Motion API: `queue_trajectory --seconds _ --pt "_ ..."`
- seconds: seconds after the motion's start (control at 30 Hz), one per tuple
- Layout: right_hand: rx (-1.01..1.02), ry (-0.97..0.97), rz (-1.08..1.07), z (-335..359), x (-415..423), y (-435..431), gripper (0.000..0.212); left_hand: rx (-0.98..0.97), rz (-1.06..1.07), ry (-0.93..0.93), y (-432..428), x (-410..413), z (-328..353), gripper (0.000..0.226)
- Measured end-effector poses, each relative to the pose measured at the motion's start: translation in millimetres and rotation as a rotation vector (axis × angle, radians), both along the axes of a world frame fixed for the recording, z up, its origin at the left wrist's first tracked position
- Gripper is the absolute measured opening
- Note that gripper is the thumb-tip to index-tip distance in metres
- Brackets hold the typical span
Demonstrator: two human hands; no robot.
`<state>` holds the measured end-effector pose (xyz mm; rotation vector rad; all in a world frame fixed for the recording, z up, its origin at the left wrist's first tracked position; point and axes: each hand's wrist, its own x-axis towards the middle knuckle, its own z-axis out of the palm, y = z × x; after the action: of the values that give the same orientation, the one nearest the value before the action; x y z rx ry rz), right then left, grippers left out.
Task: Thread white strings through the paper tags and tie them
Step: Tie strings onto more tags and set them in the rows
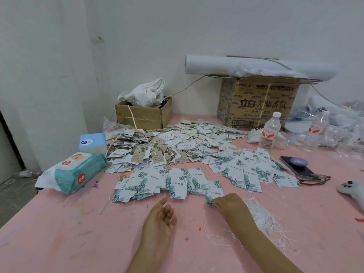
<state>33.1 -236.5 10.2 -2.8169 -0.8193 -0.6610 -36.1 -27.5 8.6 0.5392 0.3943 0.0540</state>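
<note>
White paper tags printed with green leaves (177, 181) lie spread over the pink table (78, 223), with several more heaped behind them. A loose bundle of white strings (264, 217) lies to the right of my right arm. My right hand (229, 203) pinches the lower corner of one leaf-printed tag (213, 194) at the near edge of the spread. My left hand (160, 221) hovers palm up over bare table with relaxed fingers and holds nothing.
A pile of beige strung tags (149, 152) sits behind. Wet wipes (76, 172) and a tissue box (92, 142) lie at left. Cardboard boxes (143, 113) stand at the back. Water bottles (269, 131), a phone (297, 164) and glasses are at right.
</note>
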Motion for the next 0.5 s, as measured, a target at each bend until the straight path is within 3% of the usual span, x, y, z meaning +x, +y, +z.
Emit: queue_trajectory --seconds 0.1,0.17,0.23,0.37,0.5 --pt "0.04 0.038 0.035 2.4 -3.8 1.1 0.027 -0.009 -0.004 0.002 0.1 -0.7 1.1 0.016" --pt "0.06 0.168 0.038 6.0 -1.9 -2.9 0.018 -0.022 -0.005 0.005 0.2 -0.7 1.3 0.015" --pt "0.106 0.34 0.049 11.7 0.8 -7.9 0.032 -0.025 -0.005 0.004 0.1 -0.5 1.2 0.015" --pt "0.071 0.505 -0.095 25.7 4.7 -10.4 0.064 -0.018 -0.011 0.005 0.6 -1.2 1.6 0.014" --pt "0.022 0.55 -0.143 38.2 6.7 -10.6 0.062 -0.02 -0.007 0.011 0.2 -1.7 3.5 0.013"
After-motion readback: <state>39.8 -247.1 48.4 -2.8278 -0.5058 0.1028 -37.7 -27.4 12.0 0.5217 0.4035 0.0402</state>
